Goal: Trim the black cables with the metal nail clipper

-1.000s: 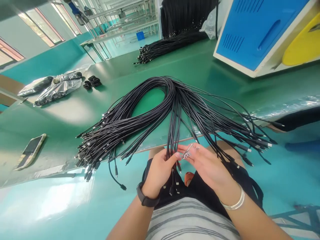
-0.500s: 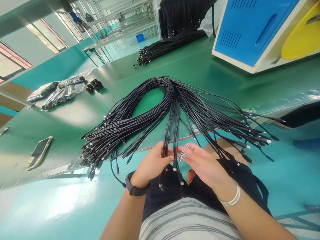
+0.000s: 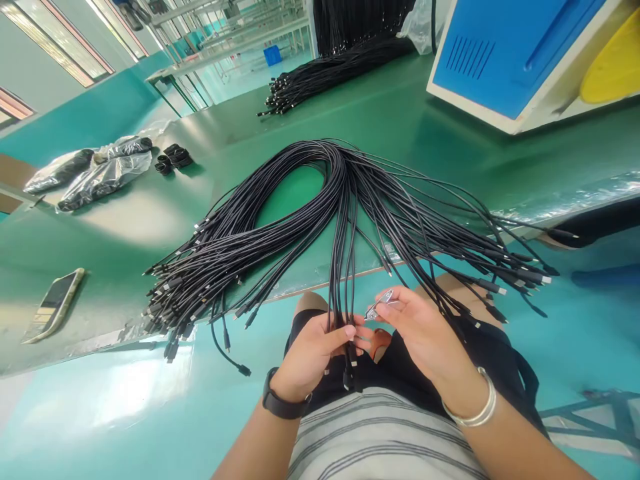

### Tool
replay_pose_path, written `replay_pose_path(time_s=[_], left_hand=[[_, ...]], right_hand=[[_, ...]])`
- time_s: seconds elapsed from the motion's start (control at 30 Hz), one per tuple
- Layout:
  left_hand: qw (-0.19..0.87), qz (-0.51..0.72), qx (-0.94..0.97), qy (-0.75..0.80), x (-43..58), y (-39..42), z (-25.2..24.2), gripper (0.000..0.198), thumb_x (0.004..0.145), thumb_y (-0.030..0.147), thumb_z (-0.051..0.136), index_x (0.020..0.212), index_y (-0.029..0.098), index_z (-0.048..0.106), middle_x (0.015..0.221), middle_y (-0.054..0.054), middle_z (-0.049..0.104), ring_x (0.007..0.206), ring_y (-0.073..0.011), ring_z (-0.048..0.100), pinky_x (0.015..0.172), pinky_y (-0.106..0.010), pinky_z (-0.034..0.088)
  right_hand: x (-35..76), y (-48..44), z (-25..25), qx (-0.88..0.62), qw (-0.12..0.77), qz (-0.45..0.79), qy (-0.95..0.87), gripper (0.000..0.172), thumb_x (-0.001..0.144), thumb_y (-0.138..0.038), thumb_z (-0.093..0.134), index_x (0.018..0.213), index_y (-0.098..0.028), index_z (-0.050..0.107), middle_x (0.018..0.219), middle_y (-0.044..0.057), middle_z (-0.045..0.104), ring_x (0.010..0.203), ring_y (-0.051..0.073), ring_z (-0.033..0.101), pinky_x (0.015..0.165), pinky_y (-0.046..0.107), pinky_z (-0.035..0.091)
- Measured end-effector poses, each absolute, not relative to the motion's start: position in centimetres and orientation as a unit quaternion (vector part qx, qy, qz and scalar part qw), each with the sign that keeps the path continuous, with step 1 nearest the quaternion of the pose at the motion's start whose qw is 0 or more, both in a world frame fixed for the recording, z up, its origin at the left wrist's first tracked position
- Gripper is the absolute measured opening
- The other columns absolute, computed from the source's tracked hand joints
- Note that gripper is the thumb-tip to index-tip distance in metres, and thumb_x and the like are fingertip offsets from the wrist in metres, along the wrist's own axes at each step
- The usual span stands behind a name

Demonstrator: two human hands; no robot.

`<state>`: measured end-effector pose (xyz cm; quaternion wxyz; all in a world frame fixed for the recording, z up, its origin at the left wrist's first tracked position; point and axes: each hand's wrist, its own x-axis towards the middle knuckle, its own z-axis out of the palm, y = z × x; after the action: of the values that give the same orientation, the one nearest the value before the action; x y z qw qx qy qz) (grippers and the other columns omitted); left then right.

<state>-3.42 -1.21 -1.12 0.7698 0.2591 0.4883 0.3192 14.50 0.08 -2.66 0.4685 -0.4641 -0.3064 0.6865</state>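
A large bundle of thin black cables (image 3: 345,193) lies fanned across the green table edge, with metal-tipped connectors at the ends. My left hand (image 3: 313,353) is shut around several of these cables near the table's front edge, and their ends hang down over my lap. My right hand (image 3: 425,340) pinches a small metal clip (image 3: 381,305) between thumb and fingers, close to the left hand. The clip's exact kind is hard to tell at this size. A black band circles my left wrist, and a silver bangle circles my right.
The green table (image 3: 150,227) also holds a second cable bundle (image 3: 330,80), plastic bags (image 3: 95,175), black coiled items (image 3: 173,159) and a phone (image 3: 54,305). A blue-and-white cabinet (image 3: 510,60) stands at the back right, with a yellow object (image 3: 617,67) beside it.
The view has tilted, shifting the table upward in the picture. My left hand has dropped slightly lower on the cables, and the metal clip has turned flatter in my right hand.
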Motion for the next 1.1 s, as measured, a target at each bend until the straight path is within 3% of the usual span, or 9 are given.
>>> replay_pose_path(time_s=[0.17, 0.27, 0.43, 0.63, 1.1], left_hand=[[0.75, 0.332, 0.242, 0.519, -3.0, -1.5, -0.6, 0.025, 0.076, 0.029, 0.078, 0.087, 0.01, 0.068, 0.076, -0.009, 0.074, 0.059, -0.0115, 0.066, 0.06, -0.021, 0.051], [0.748, 0.36, 0.237, 0.504, -2.2, -1.8, -0.4, 0.022, 0.077, 0.026, 0.077, 0.09, 0.012, 0.066, 0.075, -0.007, 0.075, 0.055, -0.0104, 0.066, 0.058, -0.02, 0.052], [0.739, 0.392, 0.238, 0.493, -1.0, -1.6, 0.2, 0.02, 0.077, 0.019, 0.077, 0.09, 0.013, 0.063, 0.079, -0.007, 0.076, 0.068, -0.015, 0.072, 0.061, -0.021, 0.055], [0.73, 0.404, 0.257, 0.488, -0.5, -1.2, 1.0, 0.018, 0.076, 0.017, 0.078, 0.086, 0.013, 0.062, 0.085, -0.01, 0.078, 0.073, -0.0169, 0.074, 0.06, -0.02, 0.054], [0.723, 0.395, 0.252, 0.507, -0.3, -1.2, 1.4, 0.018, 0.076, 0.015, 0.077, 0.086, 0.013, 0.063, 0.085, -0.009, 0.078, 0.073, -0.0166, 0.074, 0.059, -0.02, 0.054]], right_hand=[[14.0, -0.3, -2.7, -0.469, 0.473, 0.692, -0.277, 0.03, 0.073, -0.04, 0.081, 0.087, -0.021, 0.063, 0.086, 0.004, 0.071, 0.084, 0.019, 0.067, 0.081, 0.035, 0.052], [13.6, -0.5, -2.0, -0.462, 0.488, 0.698, -0.246, 0.032, 0.073, -0.045, 0.08, 0.085, -0.022, 0.06, 0.082, 0.003, 0.071, 0.082, 0.021, 0.069, 0.079, 0.039, 0.056], [13.3, -0.7, -0.7, -0.455, 0.532, 0.691, -0.184, 0.031, 0.072, -0.043, 0.081, 0.08, -0.022, 0.059, 0.073, 0.001, 0.068, 0.077, 0.024, 0.072, 0.068, 0.038, 0.059], [13.4, -0.7, -0.1, -0.445, 0.568, 0.66, -0.209, 0.02, 0.077, -0.035, 0.079, 0.08, -0.025, 0.062, 0.073, -0.002, 0.067, 0.071, 0.018, 0.07, 0.063, 0.031, 0.059], [13.8, -0.6, 0.0, -0.461, 0.543, 0.656, -0.251, 0.021, 0.081, -0.036, 0.075, 0.08, -0.022, 0.059, 0.075, 0.001, 0.069, 0.067, 0.018, 0.067, 0.056, 0.03, 0.056]])
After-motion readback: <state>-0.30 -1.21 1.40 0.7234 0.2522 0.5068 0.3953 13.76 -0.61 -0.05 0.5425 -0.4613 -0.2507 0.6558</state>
